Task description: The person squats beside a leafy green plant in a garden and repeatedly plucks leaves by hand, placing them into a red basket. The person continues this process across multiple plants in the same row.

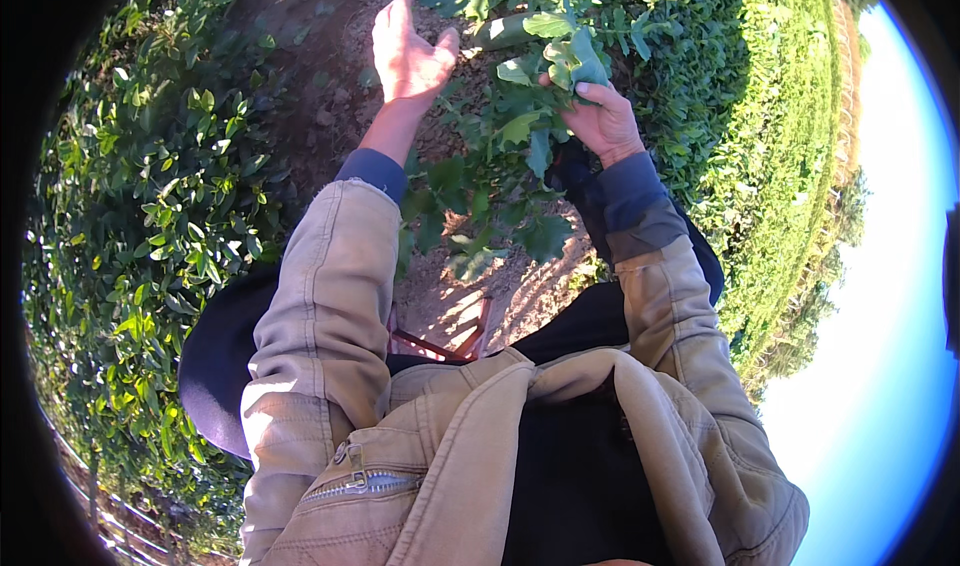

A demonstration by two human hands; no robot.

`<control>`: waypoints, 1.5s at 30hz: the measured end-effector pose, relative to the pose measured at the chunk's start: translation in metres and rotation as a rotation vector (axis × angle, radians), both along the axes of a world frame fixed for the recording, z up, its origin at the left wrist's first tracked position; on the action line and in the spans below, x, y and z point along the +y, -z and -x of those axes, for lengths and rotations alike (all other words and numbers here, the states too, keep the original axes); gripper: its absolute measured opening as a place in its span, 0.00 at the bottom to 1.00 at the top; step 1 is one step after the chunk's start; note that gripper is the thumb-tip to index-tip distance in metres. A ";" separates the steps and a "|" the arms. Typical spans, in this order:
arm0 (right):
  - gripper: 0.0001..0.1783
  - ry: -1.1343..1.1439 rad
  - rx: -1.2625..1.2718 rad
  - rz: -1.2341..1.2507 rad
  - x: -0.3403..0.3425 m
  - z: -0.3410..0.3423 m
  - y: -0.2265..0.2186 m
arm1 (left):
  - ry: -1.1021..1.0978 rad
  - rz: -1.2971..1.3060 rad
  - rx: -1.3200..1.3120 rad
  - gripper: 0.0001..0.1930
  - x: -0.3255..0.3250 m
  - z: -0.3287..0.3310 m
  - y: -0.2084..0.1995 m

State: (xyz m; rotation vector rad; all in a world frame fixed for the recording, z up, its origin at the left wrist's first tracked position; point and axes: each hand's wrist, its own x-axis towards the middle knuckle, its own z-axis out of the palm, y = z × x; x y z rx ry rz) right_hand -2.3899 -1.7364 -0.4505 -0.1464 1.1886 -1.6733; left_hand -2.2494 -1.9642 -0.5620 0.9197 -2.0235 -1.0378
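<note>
A leafy green plant (520, 126) with broad, lobed leaves rises in front of me between my two arms. Up at its left side my left hand (412, 58) is raised, thumb and fingers apart, holding nothing. On the plant's right side my right hand (602, 118) is closed around large green leaves (583, 63), the thumb pressed on them from the near side. Some of its fingers are hidden behind the foliage. Both forearms reach forward in tan sleeves with dark cuffs.
Dense bushes (190, 206) line the left, and a sunlit hedge row (780, 116) runs along the right. Brown soil (310, 76) lies between them. Below the plant, near my legs, stands a red frame (467, 341).
</note>
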 end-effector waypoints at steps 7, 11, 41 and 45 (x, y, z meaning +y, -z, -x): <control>0.31 0.014 -0.069 0.023 -0.018 0.008 -0.003 | 0.963 -0.649 -0.067 0.52 0.034 0.020 -0.055; 0.29 0.132 -0.105 0.026 -0.019 0.017 -0.004 | 0.790 -0.671 0.066 0.42 0.046 0.019 -0.030; 0.11 -0.515 1.445 -0.241 -0.006 -0.016 -0.072 | 0.627 -0.969 0.362 0.24 0.053 0.013 -0.013; 0.10 -0.686 1.614 -0.261 0.016 -0.046 -0.079 | 0.414 -0.841 0.119 0.25 0.038 0.011 0.009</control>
